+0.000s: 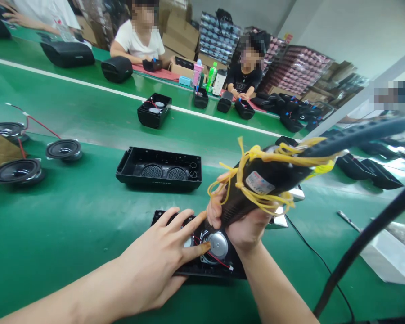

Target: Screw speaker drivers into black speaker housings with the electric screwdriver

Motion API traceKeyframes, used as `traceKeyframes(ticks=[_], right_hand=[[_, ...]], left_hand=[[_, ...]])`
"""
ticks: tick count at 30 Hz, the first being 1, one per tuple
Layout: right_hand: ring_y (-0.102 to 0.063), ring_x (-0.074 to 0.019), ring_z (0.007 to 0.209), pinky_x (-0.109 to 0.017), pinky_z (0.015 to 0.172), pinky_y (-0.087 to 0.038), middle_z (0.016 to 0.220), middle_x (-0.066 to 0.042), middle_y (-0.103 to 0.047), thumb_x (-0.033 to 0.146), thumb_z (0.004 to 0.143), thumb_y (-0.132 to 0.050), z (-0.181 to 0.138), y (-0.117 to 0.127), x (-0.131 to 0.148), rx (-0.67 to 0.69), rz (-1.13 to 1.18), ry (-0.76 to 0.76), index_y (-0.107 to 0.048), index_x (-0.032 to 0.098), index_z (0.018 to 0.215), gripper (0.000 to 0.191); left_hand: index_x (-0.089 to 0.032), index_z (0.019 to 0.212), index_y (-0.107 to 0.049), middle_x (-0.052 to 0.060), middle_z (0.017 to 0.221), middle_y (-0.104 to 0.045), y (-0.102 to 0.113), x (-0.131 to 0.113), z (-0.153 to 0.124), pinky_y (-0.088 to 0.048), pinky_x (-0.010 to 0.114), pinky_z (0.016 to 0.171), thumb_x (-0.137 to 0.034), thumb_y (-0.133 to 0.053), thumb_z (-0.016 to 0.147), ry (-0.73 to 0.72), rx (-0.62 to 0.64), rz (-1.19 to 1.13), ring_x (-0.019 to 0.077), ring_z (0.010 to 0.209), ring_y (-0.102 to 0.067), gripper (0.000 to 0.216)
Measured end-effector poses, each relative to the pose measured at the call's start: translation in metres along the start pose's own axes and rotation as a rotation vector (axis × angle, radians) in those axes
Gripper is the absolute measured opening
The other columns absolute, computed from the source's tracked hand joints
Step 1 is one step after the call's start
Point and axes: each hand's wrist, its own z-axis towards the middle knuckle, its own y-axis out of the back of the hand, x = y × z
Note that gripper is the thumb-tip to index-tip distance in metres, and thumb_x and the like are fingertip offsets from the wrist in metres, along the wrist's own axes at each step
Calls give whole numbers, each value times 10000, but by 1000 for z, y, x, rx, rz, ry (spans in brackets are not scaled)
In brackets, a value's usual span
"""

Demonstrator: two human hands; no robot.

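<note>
My right hand (248,227) is wrapped round a black electric screwdriver (238,195), tied with yellow string and trailing a thick cable. The tool points down at a black speaker housing (234,265); its tip is hidden. Fingers spread, my left hand (162,256) spans that housing from far edge to near edge and holds it on the table. Inside sits a round speaker driver (218,246) with a silver magnet, beside my left fingertip. A red wire with a white plug (230,267) lies across it. A second driver is partly covered by my left fingers.
Another open housing (158,182) with two round grilles lies just beyond. Loose speaker drivers (64,149) are at left. A white box (389,256) stands at right, near a thick black cable (367,243). Several people sit across the green table (97,112) among more housings.
</note>
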Motion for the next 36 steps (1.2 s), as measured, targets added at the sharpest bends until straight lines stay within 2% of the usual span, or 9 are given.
traceKeyframes(ticks=[9,14,17,20,23,26,29,32,36], right_hand=[[-466,-139,386,-282,380,-436,638,38,-612,977,808,-652,-4,7,-6,75,-15,-99,-635,250,1042,764],[-499,-179,436,-315,432,-436,557,27,-545,988,897,-482,-6,0,-4,94,-107,-63,-635,252,896,752],[-490,-175,431,-322,441,-450,555,38,-542,949,906,-544,-5,-9,2,74,-88,-55,-638,252,932,704],[-466,-141,390,-275,376,-409,603,41,-580,966,874,-589,-4,-10,18,-49,-73,46,-661,247,954,726],[-416,-107,333,-235,329,-379,597,67,-574,930,919,-573,-4,5,50,-302,-129,323,-713,256,998,693],[-409,-114,341,-224,321,-375,569,70,-540,880,941,-587,-7,32,86,-532,-293,545,-738,247,1052,660],[-414,-128,355,-234,303,-363,571,59,-510,912,910,-565,-9,60,105,-729,-414,678,-731,214,1007,724],[-416,-122,333,-224,290,-338,553,51,-497,947,906,-500,-7,76,101,-774,-461,713,-689,210,872,762],[-427,-115,335,-214,312,-346,551,49,-503,937,923,-492,-2,78,87,-747,-460,633,-644,214,843,743]], left_hand=[[-426,1535,-608,100,1651,-539,-1,3,1,-309,716,1283,-491,-762,913,-6,14,-34,430,1561,-437,645],[-441,1575,-578,98,1653,-551,-2,6,-1,-319,732,1284,-539,-727,943,-10,43,-67,446,1557,-451,657],[-472,1601,-545,75,1662,-556,-9,6,-4,-290,708,1312,-493,-754,907,-8,-3,-44,428,1575,-445,725],[-469,1635,-492,83,1730,-490,-15,6,-6,-303,724,1285,-328,-753,828,-51,-68,27,445,1577,-450,860],[-435,1580,-550,117,1778,-426,-17,7,-7,-381,711,1212,-176,-710,696,-103,-137,138,461,1522,-513,935],[-414,1547,-575,124,1804,-383,-21,10,-7,-389,660,1211,-143,-701,658,-119,-168,212,440,1515,-519,938],[-428,1540,-577,83,1846,-306,-32,17,-8,-325,643,1257,-206,-745,670,-123,-231,206,440,1531,-491,914],[-456,1569,-556,43,1858,-284,-41,25,-10,-282,612,1283,-269,-782,683,-162,-260,191,433,1523,-496,933],[-454,1593,-538,36,1856,-289,-40,27,-12,-199,591,1308,-241,-758,662,-184,-258,205,425,1566,-444,980]])
